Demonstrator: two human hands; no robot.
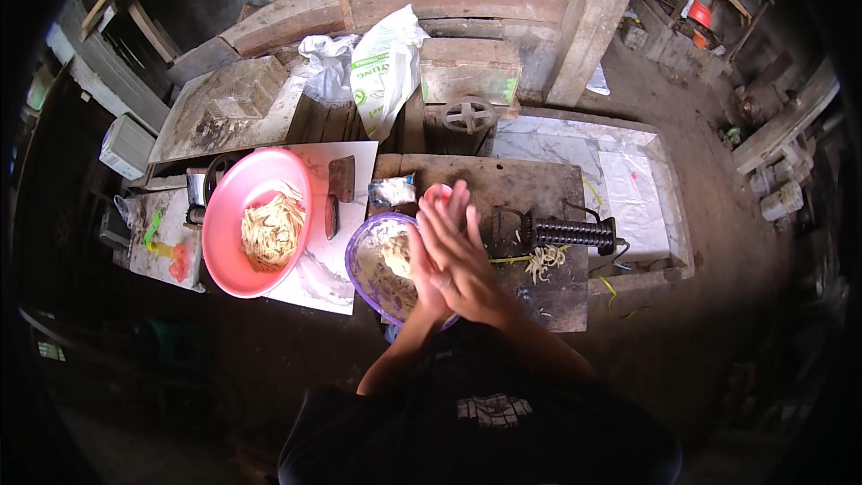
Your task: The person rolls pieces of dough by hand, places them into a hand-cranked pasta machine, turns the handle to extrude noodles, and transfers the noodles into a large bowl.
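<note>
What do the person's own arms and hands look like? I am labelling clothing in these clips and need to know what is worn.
Both forearms are bare, with no long sleeves, and both come up from the lower edge. The left hand and right hand wear no gloves; no rings, watch or bands are visible. The dark top has a pale printed patch on the chest.

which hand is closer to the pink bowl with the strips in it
Left. The left hand is pressed under the right, over the purple bowl, on the side toward the pink bowl. The right hand lies on top, further right.
</note>
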